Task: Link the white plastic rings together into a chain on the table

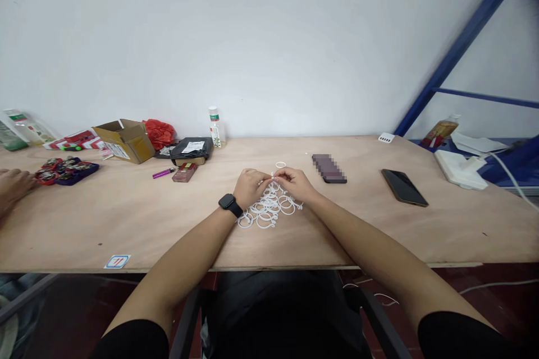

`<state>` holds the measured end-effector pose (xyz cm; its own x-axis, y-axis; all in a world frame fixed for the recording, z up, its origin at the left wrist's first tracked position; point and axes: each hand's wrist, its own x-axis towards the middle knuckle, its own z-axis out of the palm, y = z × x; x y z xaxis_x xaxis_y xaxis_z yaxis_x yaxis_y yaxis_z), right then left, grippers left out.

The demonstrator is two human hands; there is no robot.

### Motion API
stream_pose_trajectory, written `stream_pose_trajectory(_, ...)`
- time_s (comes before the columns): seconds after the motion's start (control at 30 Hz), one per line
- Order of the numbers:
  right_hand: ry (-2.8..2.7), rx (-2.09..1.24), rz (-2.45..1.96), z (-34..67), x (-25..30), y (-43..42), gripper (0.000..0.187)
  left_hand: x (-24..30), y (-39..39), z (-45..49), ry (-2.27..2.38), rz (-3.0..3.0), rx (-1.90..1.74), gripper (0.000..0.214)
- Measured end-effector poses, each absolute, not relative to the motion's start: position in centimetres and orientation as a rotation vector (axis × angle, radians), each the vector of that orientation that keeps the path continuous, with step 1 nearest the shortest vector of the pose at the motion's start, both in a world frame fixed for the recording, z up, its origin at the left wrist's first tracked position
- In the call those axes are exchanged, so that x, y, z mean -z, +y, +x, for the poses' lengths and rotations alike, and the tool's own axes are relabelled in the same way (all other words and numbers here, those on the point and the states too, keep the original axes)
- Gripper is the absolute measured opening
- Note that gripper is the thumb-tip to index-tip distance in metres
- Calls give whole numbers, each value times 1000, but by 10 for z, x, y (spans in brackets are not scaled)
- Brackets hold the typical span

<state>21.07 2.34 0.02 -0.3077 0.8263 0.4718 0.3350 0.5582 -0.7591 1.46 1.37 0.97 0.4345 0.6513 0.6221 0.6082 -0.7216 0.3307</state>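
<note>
Several white plastic rings with small eyelets, like curtain rings (265, 216), lie in a loose pile on the wooden table. Just beyond the pile, my left hand (251, 186) and my right hand (296, 183) meet, thumbs and forefingers pinched together. A small white part of a ring shows between the fingertips of both. One white ring (280, 165) appears just past my fingers; whether it is the held one or rests on the table is hard to tell. A black watch (230, 205) is on my left wrist.
Two phones (329, 169) (404, 187) lie to the right, near a white power strip (460, 169). Leftward are a red pack (184, 173), purple lighter (163, 173), black parcel (192, 148), cardboard box (126, 143) and bottle (215, 129). Another person's hand (16, 184) touches a trinket-filled tray (77, 173).
</note>
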Motion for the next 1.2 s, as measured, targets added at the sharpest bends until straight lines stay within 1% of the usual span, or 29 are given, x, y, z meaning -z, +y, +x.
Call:
stream_pose_trajectory(0.07,-1884,-562,-988,211,0,25,22,-8,15,16,1240,2539,-1256,19)
stream_pose_trajectory(0.13,-1959,-457,-989,211,-1,25,18,-6,16,17,1285,2486,-1290,19)
stream_pose_trajectory(0.2,-2070,-391,-939,212,-2,26,13,-4,17,17,1279,2477,-1280,18)
stream_pose_trajectory(0.3,-2125,-286,-934,218,-2,30,14,-2,18,16,1252,2500,-1255,17)
stream_pose_trajectory(0.43,-2074,-76,-1186,235,4,44,16,-3,19,14,1247,2520,-1200,20)
stream_pose_trajectory(0.53,-2130,-13,-1360,249,10,55,18,-3,19,14,1220,2528,-1138,20)
stream_pose_trajectory(0.63,-2234,-32,-1453,258,16,62,16,-3,18,15,1184,2545,-1095,20)
stream_pose_trajectory(0.73,-2210,-63,-1511,258,21,67,14,-5,17,16,1182,2549,-1067,20)
stream_pose_trajectory(0.8,-2137,-111,-1509,256,24,70,21,-5,17,16,1180,2547,-1051,20)
stream_pose_trajectory(0.87,-2081,-184,-1473,254,26,72,30,-6,17,16,1176,2545,-1040,20)
stream_pose_trajectory(0.93,-2055,-248,-1422,253,26,72,33,-6,17,15,1179,2543,-1031,20)
stream_pose_trajectory(1.07,-2065,-366,-1289,253,19,64,30,-5,17,15,1198,2535,-1033,20)
stream_pose_trajectory(1.2,-2231,-554,-1162,255,8,53,29,-5,17,15,1194,2533,-1029,21)
